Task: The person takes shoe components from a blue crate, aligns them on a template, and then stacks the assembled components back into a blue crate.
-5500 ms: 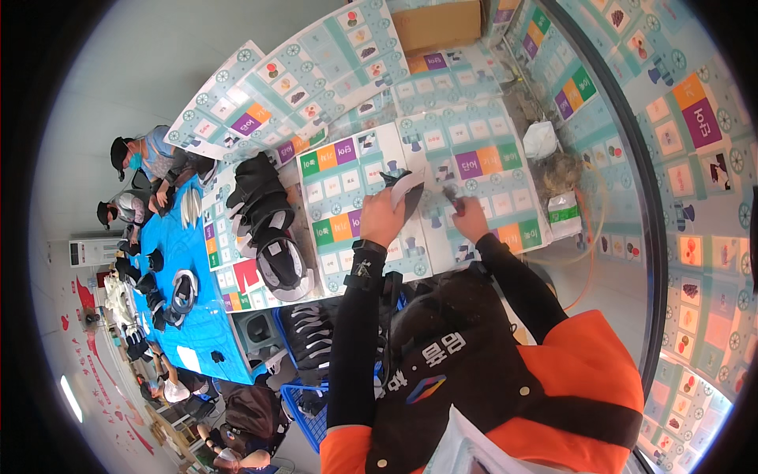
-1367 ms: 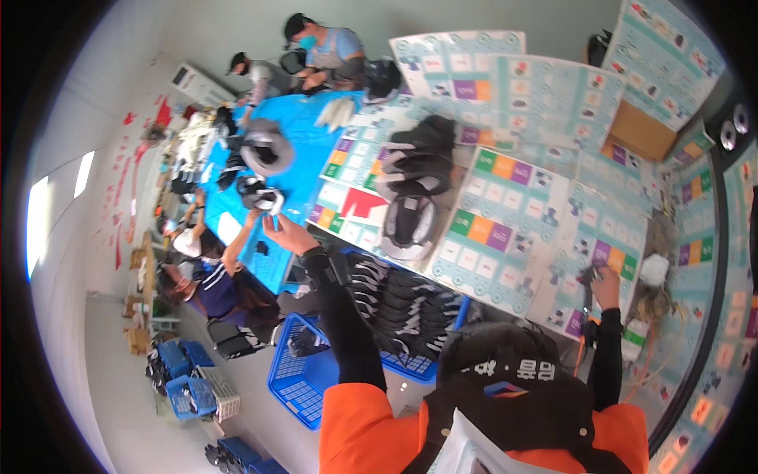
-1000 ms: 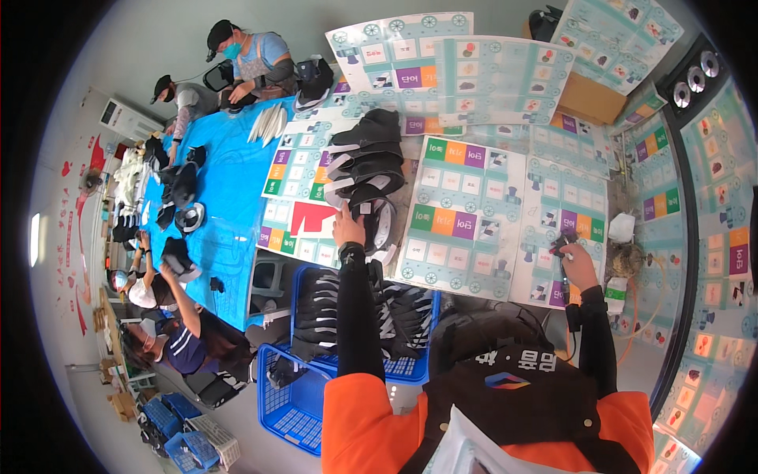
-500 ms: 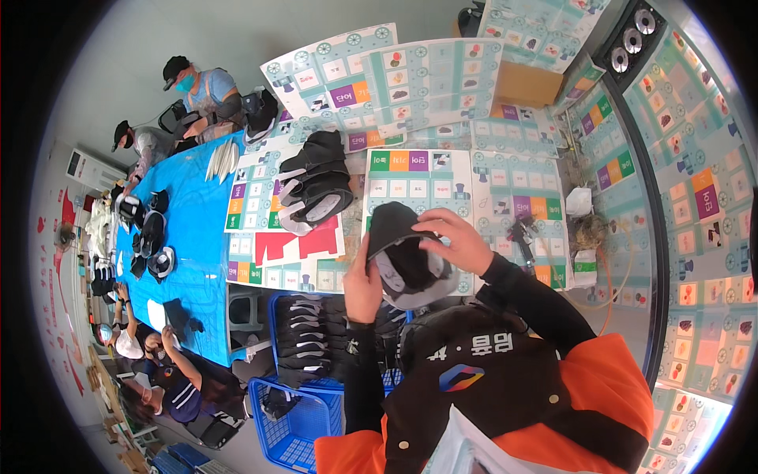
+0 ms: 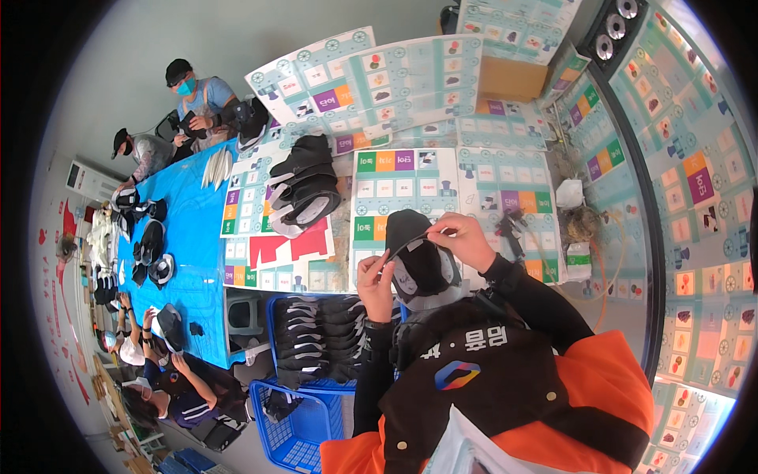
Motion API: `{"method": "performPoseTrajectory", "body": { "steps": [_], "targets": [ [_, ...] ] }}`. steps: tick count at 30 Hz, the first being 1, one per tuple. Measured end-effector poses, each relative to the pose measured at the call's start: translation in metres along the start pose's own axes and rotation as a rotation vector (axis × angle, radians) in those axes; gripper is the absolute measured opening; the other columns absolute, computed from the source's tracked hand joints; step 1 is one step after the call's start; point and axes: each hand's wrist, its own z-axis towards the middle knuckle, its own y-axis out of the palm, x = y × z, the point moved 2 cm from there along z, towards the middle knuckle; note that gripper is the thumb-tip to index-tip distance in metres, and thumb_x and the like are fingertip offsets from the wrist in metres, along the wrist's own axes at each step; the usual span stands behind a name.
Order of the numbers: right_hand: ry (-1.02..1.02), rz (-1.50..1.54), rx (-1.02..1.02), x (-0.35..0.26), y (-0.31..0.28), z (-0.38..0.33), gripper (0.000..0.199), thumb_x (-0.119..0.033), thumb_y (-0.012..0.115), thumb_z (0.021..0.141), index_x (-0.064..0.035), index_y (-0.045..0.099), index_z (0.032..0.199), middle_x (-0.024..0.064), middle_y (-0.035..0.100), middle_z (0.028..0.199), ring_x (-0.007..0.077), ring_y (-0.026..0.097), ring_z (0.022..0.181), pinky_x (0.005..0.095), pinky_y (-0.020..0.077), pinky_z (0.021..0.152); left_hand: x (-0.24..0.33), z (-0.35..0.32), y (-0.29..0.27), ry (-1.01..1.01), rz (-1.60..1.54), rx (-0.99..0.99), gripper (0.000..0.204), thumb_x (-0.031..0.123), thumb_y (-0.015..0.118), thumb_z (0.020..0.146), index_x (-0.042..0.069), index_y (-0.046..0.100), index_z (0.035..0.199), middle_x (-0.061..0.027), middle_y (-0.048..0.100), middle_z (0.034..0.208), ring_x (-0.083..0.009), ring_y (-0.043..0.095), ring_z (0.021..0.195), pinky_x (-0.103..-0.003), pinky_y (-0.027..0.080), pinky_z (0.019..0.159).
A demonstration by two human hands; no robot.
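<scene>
In front of me, a black and grey cap [image 5: 414, 268] rests at the near edge of the table, its hollow inside facing up. Over it I stretch a narrow black strip [image 5: 407, 244] between my hands. My left hand [image 5: 377, 283] pinches the strip's lower left end. The upper right end sits between the thumb and fingertips of my right hand [image 5: 466, 241]. Whether the strip is joined to the cap I cannot tell. Left of my hands lies an overlapping row of black and grey caps [image 5: 308, 186].
Printed boards [image 5: 407, 189] cover my table. A black gun-like tool [image 5: 512, 233] lies to the right. Below the table stand a blue crate [image 5: 271, 336] of stacked caps and a blue basket [image 5: 296, 426]. Several people work around a blue-covered table [image 5: 193, 261] at left.
The cap has gone from being held up in both hands to resting at the table edge. My fingers now pinch and stretch the strip above it.
</scene>
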Motion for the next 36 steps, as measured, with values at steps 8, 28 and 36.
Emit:
{"method": "performPoseTrajectory", "body": {
  "steps": [8,28,36],
  "targets": [
    [0.139,0.033,-0.018,0.005,-0.023,-0.006,0.009,-0.007,0.074,0.092,0.0005,0.074,0.095,0.0029,0.071,0.089,0.0088,0.064,0.079,0.0258,0.0516,0.075,0.000,0.004,0.028,0.058,0.032,-0.029,0.012,0.007,0.069,0.099,-0.004,0.073,0.104,-0.0003,0.060,0.098,-0.0090,0.055,0.086,-0.024,0.044,0.075],
    [-0.249,-0.518,0.262,-0.030,-0.053,0.007,0.054,0.005,0.056,0.087,-0.0156,0.061,0.138,0.0146,0.061,0.139,0.0369,0.064,0.118,0.0419,0.0572,0.094,0.070,0.055,0.029,-0.033,-0.235,-0.465,0.065,0.011,0.058,0.101,0.007,0.032,0.160,-0.0155,0.045,0.156,-0.0255,0.045,0.142,-0.040,0.035,0.118],
    [0.001,0.075,0.343,0.105,-0.079,-0.008,0.039,-0.004,0.056,0.102,-0.0052,0.057,0.141,0.0156,0.062,0.140,0.0291,0.063,0.126,0.0341,0.0508,0.101,0.042,0.039,0.021,-0.164,0.200,-0.234,0.049,0.020,0.067,0.100,-0.007,0.056,0.140,-0.0181,0.071,0.122,-0.0232,0.065,0.113,-0.034,0.049,0.100]
  ]
}}
